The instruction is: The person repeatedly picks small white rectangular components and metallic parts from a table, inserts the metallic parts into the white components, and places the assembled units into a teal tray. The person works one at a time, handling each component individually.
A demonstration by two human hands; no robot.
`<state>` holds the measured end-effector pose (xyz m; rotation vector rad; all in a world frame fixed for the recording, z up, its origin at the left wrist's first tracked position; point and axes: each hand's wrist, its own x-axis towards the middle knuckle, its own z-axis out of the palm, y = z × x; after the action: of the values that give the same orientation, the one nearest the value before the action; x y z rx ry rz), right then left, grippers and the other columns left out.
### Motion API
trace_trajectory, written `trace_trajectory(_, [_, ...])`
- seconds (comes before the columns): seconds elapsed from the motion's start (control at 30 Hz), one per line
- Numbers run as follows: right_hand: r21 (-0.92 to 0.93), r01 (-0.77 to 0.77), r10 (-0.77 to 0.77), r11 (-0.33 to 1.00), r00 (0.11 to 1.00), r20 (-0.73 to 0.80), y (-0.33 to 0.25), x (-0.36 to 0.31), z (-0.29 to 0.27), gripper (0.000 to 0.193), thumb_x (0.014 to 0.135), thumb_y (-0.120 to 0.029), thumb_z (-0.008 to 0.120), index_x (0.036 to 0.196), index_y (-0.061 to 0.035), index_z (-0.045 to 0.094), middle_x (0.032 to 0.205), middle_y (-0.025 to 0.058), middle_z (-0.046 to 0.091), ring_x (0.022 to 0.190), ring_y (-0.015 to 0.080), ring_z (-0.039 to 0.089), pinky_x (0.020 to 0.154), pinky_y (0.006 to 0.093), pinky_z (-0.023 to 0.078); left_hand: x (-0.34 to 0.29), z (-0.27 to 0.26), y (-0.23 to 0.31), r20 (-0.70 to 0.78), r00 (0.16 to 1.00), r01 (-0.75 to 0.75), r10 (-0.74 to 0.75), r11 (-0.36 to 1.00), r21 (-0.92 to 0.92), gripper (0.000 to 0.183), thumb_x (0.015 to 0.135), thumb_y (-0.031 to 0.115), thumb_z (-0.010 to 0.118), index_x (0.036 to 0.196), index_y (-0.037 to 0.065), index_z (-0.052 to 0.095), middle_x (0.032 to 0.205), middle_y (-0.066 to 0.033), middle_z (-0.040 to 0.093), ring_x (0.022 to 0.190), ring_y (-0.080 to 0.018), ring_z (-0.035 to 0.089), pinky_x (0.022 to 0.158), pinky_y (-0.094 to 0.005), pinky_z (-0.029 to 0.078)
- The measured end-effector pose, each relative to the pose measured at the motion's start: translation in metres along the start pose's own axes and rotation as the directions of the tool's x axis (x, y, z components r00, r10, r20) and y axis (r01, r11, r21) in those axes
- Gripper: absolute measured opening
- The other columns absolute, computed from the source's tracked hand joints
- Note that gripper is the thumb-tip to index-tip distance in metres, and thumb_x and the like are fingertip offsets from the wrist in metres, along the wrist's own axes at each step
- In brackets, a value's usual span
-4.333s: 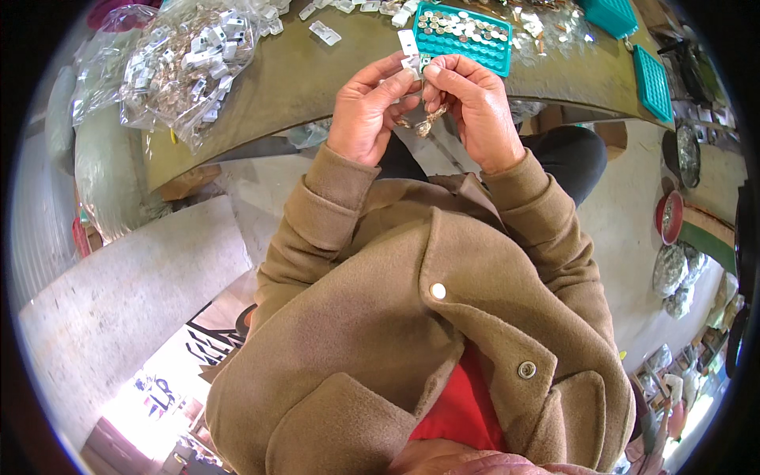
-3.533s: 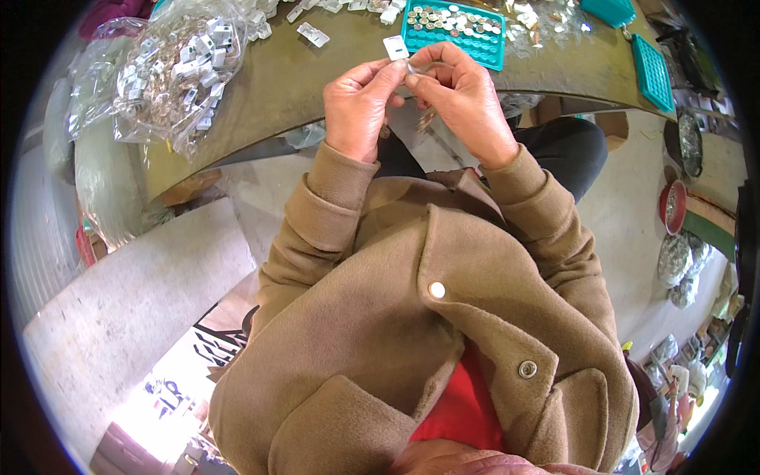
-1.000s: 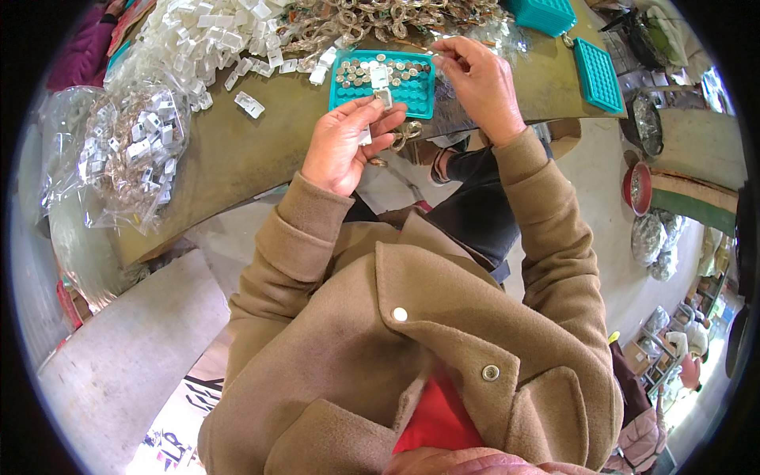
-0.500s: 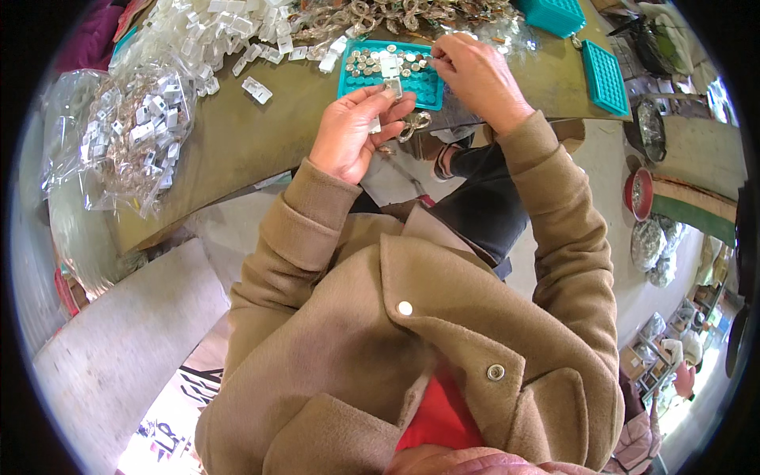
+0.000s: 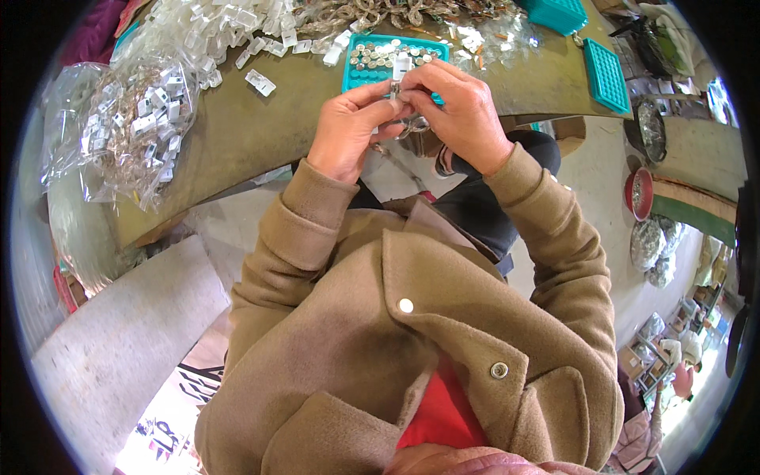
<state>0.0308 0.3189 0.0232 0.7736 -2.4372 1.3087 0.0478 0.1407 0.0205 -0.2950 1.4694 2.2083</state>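
Note:
My left hand (image 5: 344, 136) is closed on a small clear-and-white plastic case (image 5: 402, 66), whose white flap stands up above the fingertips. My right hand (image 5: 463, 111) meets it from the right, thumb and fingers pinched together at the case's lower part. Whatever small thing those fingers hold is hidden. Just beyond both hands lies a teal tray (image 5: 360, 77) with rows of small round silvery pieces (image 5: 378, 55). A looped, clear strap-like piece (image 5: 413, 125) hangs below the fingers.
Many clear plastic cases (image 5: 229, 36) are heaped at the far left, with a loose one (image 5: 260, 82) nearer. An open plastic bag (image 5: 134, 131) of white-and-clear pieces sits left. Twisted straps (image 5: 396, 12) lie at the back. Another teal tray (image 5: 606, 75) rests at the table's right edge.
My right hand has come left and nearer from the tray's right side to meet the left hand at the case. My left hand has stayed almost in place.

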Motion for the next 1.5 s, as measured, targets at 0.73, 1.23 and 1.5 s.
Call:
trace_trajectory(0.73, [-0.392,-0.043,0.055,0.919,0.998,0.019,0.059,0.007,-0.004,0.01,0.088,-0.01,0.063,0.098,-0.0085,0.065,0.095,0.0102,0.062,0.083,0.0341,0.063,0.07,0.0418,0.051,0.007,0.005,-0.005,-0.074,0.991,0.1,-0.109,0.988,-0.121,0.021,0.097,0.022,0.06,0.108,0.005,0.065,0.104,-0.0064,0.071,0.087,-0.0055,0.067,0.05,-0.0135,0.044])
trace_trajectory(1.23, [0.023,-0.01,0.011,1.0,0.999,-0.044,-0.007,0.007,-0.01,0.013,0.082,-0.002,0.065,0.094,-0.004,0.062,0.086,0.0105,0.064,0.079,0.0292,0.063,0.069,0.0351,0.051,-0.008,0.01,-0.001,-0.003,0.999,0.034,-0.035,0.989,-0.143,0.023,0.095,0.018,0.061,0.114,0.003,0.064,0.104,-0.0024,0.068,0.096,-0.0088,0.065,0.062,-0.0157,0.047])
trace_trajectory(1.5, [-0.18,0.158,-0.173,0.971,0.982,-0.073,-0.013,-0.008,0.001,0.014,0.079,0.0,0.064,0.091,-0.0063,0.062,0.083,0.0096,0.062,0.081,0.0316,0.061,0.072,0.0376,0.05,-0.016,0.009,-0.008,-0.011,0.999,0.03,-0.031,0.994,-0.101,0.023,0.093,0.017,0.065,0.113,0.005,0.067,0.101,-0.0018,0.069,0.092,-0.0072,0.064,0.06,-0.0168,0.046])
